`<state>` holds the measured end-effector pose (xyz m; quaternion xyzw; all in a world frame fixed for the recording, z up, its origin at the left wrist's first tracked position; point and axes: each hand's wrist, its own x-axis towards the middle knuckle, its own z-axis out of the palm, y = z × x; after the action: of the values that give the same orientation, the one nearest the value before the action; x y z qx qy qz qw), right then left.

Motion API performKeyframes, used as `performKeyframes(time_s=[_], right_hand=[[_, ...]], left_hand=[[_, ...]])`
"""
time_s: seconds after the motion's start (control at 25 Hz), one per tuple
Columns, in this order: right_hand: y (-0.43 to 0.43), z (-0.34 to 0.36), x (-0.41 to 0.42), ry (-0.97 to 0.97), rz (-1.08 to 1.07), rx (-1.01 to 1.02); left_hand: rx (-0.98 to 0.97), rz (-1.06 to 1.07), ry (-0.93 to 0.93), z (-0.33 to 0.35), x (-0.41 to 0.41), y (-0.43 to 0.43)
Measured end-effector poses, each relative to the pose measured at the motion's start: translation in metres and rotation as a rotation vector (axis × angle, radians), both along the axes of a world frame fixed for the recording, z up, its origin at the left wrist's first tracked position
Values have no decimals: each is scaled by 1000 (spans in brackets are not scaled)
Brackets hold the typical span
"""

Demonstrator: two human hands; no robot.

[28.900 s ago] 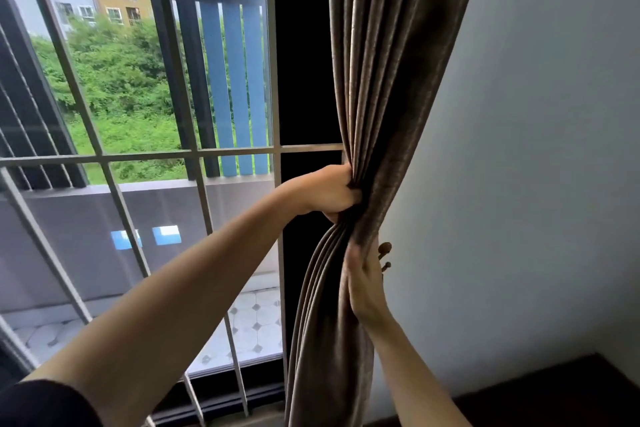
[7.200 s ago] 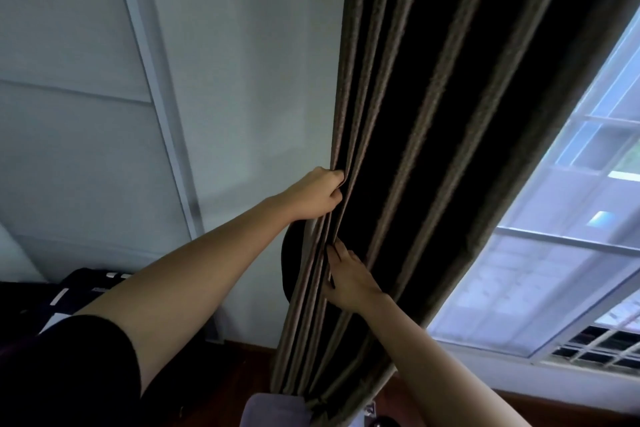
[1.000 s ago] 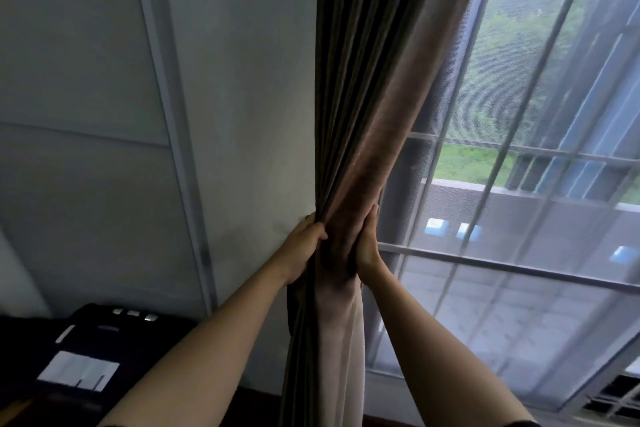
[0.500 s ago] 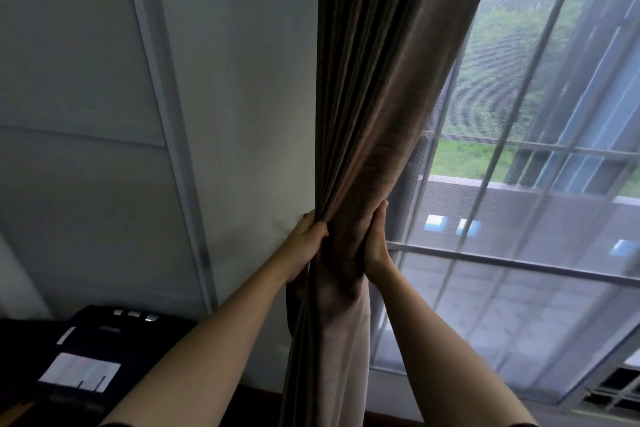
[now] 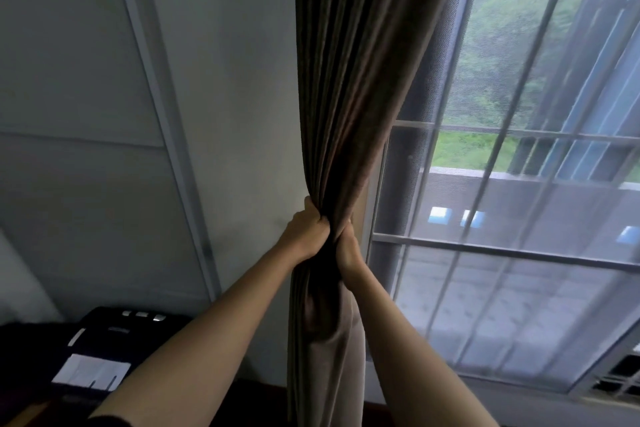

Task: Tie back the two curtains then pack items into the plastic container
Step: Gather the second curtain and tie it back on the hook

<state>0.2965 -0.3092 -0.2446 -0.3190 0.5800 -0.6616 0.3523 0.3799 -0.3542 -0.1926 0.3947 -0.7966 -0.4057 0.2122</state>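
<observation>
A brown pleated curtain (image 5: 349,80) hangs at the left edge of the window, gathered into a narrow bunch at its waist. My left hand (image 5: 306,236) grips the bunch from the wall side, fingers curled round the folds. My right hand (image 5: 346,250) clasps the same bunch from the window side, just below and touching the left hand. Below the hands the fabric hangs loose to the floor. No tie-back band and no plastic container can be seen.
A white wall (image 5: 225,80) with a vertical trim strip lies left of the curtain. A black device (image 5: 114,350) with a white label stands low at the left. The barred, screened window (image 5: 502,218) fills the right side.
Both hands have squeezed the curtain into a tighter bunch and closed together; the fabric between them is narrower than half a second ago.
</observation>
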Motion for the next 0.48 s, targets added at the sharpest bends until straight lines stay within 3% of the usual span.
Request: performKeyframes(time_s=[0.12, 0.24, 0.48], right_hand=[[6, -9, 21, -86, 53, -25], [8, -28, 48, -87, 92, 12], [-13, -42, 78, -52, 107, 191]], left_hand=[[64, -102, 3, 5, 8, 3], [-52, -142, -85, 4, 16, -1], [-198, 104, -96, 3, 36, -23]])
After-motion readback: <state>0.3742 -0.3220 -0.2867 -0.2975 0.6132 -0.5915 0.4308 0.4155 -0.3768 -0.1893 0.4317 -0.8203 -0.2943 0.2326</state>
